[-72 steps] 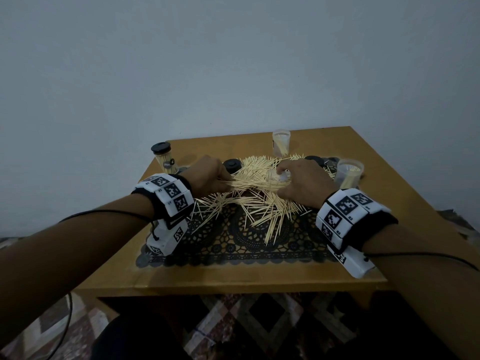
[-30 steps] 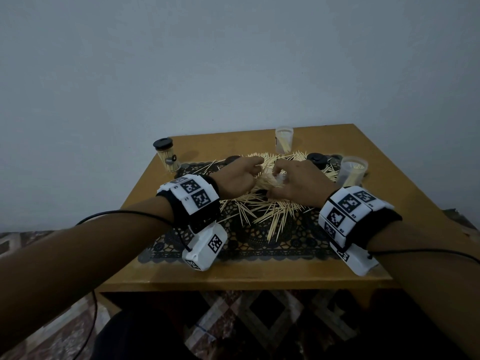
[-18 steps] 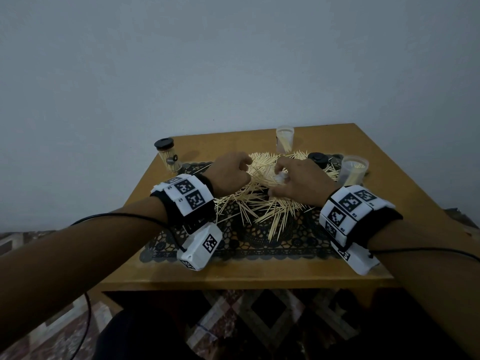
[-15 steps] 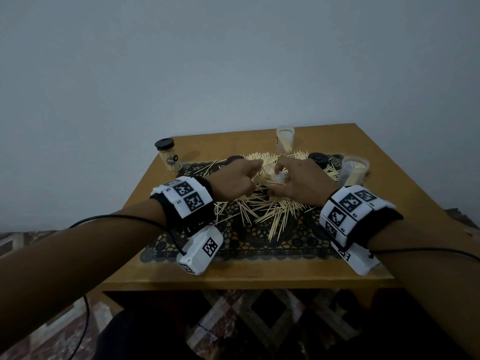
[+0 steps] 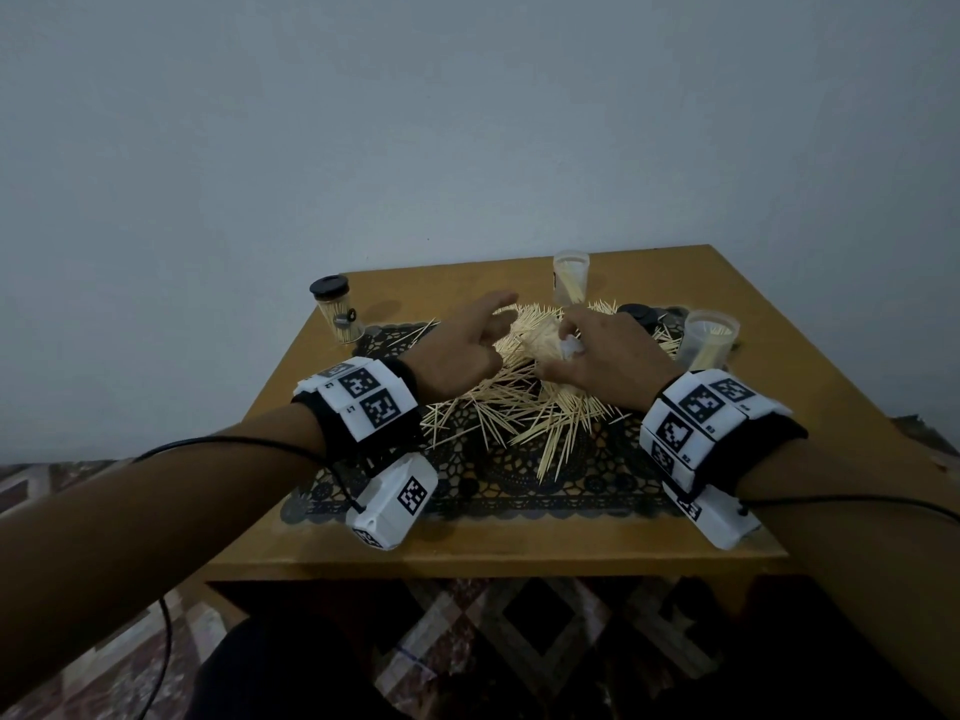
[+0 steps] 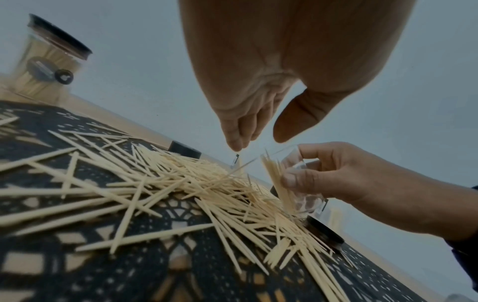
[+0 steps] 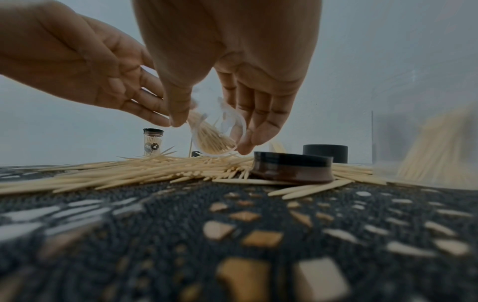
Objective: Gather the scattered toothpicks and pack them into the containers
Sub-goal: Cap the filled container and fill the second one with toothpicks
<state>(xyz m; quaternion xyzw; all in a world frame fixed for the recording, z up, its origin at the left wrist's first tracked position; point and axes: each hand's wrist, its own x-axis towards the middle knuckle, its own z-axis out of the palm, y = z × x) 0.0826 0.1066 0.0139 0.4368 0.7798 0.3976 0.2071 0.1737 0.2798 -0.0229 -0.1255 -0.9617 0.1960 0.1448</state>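
A loose pile of toothpicks (image 5: 519,407) (image 6: 181,183) (image 7: 129,171) covers the middle of a black lace mat (image 5: 519,491). My right hand (image 5: 569,337) (image 7: 214,132) grips a small clear container (image 6: 292,183) (image 7: 217,132) over the pile, tilted with its mouth toward the left hand. A bundle of toothpicks sits inside it. My left hand (image 5: 496,324) (image 6: 258,141) hovers just left of that mouth, fingers straight, thumb apart, holding nothing.
A capped jar full of toothpicks (image 5: 337,317) (image 7: 153,141) stands at the back left of the wooden table (image 5: 519,543). Open containers with toothpicks stand at the back (image 5: 570,278) and the right (image 5: 709,345). Black lids (image 5: 634,314) (image 7: 292,167) lie behind the right hand.
My left hand, pinched at the container's mouth half a second ago, has spread its fingers and holds nothing. My right hand still holds the container in the same place.
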